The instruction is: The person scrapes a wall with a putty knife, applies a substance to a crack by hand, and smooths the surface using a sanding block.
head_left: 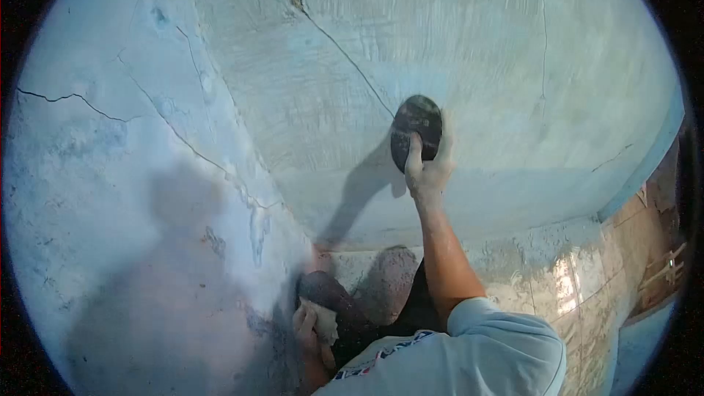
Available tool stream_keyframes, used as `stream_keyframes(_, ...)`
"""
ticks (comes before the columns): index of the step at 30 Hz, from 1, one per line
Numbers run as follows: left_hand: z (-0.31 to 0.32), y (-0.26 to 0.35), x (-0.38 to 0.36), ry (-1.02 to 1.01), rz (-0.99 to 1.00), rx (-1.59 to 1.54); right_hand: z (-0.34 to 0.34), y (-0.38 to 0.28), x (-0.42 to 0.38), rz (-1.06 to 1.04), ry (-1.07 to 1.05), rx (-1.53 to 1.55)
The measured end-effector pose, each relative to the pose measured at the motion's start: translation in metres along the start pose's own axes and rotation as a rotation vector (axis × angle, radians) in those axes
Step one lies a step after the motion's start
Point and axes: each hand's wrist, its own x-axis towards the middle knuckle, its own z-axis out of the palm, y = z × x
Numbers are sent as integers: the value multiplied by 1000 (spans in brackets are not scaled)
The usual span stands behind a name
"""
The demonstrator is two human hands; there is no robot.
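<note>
My right hand (pixel 433 165) reaches up to the plastered wall (pixel 330 125), its fingers closed round a dark oval pad (pixel 416 128). The thumb lies across the pad's face, which has pale dusty smudges. The pad overlaps the lower end of a long diagonal crack (pixel 345 55) in the wall. Low beside my body, my left hand (pixel 305 325) is closed on a crumpled pale sheet (pixel 323 320), whose material is unclear. Pale dust covers the right hand.
A second wall (pixel 95 176) meets the first at a corner on the left and has several cracks. Below the wall runs a rough ledge (pixel 499 253). Shiny floor tiles (pixel 587 286) lie to the right, with a pale slatted object (pixel 664 268) beyond them.
</note>
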Motion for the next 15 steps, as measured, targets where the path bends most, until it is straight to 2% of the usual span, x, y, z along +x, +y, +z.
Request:
stream_keyframes(1,3,-2,-4,-6,-6,-49,-5,9,-7,-22,62,-2)
stream_keyframes(2,2,-5,-1,-22,-32,-46,12,0,-6,-116,-57,-122)
stream_keyframes(4,-4,-7,0,-42,-83,-29,60,-42,-9,-24,-454,-269)
stream_keyframes(5,0,-6,-1,-28,-42,25,68,-62,-9,158,-728,-292)
stream_keyframes(8,19,-1,5,21,36,88,45,-70,7,300,-754,-426)
stream_keyframes(10,17,2,-3,50,-14,43,-3,-26,-1,-41,-129,-166)
stream_keyframes(11,14,3,-6,48,-35,24,-26,0,-6,-43,-9,-229)
stream_keyframes(12,13,5,-7,8,-46,9,-36,-9,-8,71,72,-18)
stream_keyframes(13,12,7,-12,-27,-56,-6,-33,-11,-19,112,63,-85)
stream_keyframes(15,24,10,-23,140,-94,58,-6,-10,-33,177,48,-193)
